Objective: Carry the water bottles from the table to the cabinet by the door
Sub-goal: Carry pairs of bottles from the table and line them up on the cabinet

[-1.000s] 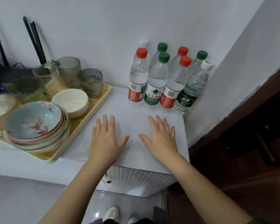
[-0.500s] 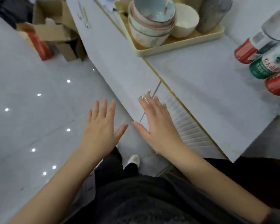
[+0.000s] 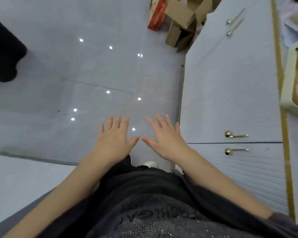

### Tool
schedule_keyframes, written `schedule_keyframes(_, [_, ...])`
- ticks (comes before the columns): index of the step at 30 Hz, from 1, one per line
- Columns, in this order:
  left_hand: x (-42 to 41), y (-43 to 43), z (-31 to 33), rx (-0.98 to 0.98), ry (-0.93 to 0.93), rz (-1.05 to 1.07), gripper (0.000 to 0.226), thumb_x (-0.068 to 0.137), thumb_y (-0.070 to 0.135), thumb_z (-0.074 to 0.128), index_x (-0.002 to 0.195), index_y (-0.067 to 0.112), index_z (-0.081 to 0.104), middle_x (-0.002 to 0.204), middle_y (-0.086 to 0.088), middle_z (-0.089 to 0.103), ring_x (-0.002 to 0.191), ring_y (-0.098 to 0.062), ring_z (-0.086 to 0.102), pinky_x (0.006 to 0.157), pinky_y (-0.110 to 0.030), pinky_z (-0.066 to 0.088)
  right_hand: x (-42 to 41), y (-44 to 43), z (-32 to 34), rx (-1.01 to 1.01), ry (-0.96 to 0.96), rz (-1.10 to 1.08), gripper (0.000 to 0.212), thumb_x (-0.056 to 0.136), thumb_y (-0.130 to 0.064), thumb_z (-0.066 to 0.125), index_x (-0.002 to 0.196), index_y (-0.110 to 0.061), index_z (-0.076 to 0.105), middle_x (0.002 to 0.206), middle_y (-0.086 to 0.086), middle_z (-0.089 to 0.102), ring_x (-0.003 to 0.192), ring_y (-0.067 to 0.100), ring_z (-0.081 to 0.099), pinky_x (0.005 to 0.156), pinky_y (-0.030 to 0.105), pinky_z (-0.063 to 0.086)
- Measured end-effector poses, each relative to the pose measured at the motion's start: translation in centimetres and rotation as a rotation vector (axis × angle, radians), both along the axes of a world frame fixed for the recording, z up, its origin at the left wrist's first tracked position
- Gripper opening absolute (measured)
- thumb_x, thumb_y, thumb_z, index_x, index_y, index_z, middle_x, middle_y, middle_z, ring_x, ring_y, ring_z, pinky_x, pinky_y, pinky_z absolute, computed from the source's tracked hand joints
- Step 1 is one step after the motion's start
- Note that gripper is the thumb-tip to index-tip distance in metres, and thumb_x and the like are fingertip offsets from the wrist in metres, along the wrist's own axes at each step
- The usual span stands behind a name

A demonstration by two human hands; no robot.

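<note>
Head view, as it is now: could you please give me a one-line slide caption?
Empty left hand and right hand spread over the glossy floor beside white cabinet doors.

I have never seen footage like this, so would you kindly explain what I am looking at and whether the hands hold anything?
This is one wide-angle camera worn on a person's head, looking down. The left hand and right hand are spread open over the grey floor, holding nothing. On the right is a white cabinet with gold handles; a tray shows at the edge. Cardboard boxes sit on the floor beyond. No water bottles are in view.
</note>
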State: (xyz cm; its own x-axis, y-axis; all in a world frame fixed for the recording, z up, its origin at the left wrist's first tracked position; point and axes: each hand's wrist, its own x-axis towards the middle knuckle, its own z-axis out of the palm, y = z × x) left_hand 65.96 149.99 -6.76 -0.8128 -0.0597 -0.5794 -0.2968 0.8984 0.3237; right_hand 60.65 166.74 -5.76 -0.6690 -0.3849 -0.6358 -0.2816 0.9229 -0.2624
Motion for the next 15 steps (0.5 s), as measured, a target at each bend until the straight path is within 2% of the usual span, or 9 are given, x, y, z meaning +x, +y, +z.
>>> schedule_keyframes(7, [2.1,-9.7,-0.6,-0.070,-0.076,0.273,0.076,0.098,0.059,0.030,0.157,0.021,0.000,0.165,-0.009,-0.003,0.151,-0.031,-0.005,0.121,-0.050,0.002,-2.8,-10.5,-0.5,0.095,0.009,0.220,0.072,0.099,-0.057,0.035,0.157,-0.031,0.000,0.166,0.005,-0.008,0.151,0.032,-0.013,0.119,0.058,-0.004])
schedule_keyframes(15, [5.1,-16.5,-1.5,-0.078,-0.116,0.570,0.076,0.098,0.059,0.030,0.156,0.019,0.004,0.165,-0.012,0.001,0.151,-0.033,-0.002,0.120,-0.054,0.004,-3.9,-21.3,-1.2,0.129,0.016,0.530,0.072,0.099,-0.056,0.037,0.158,-0.029,0.004,0.166,0.005,-0.007,0.151,0.033,-0.011,0.119,0.061,-0.001])
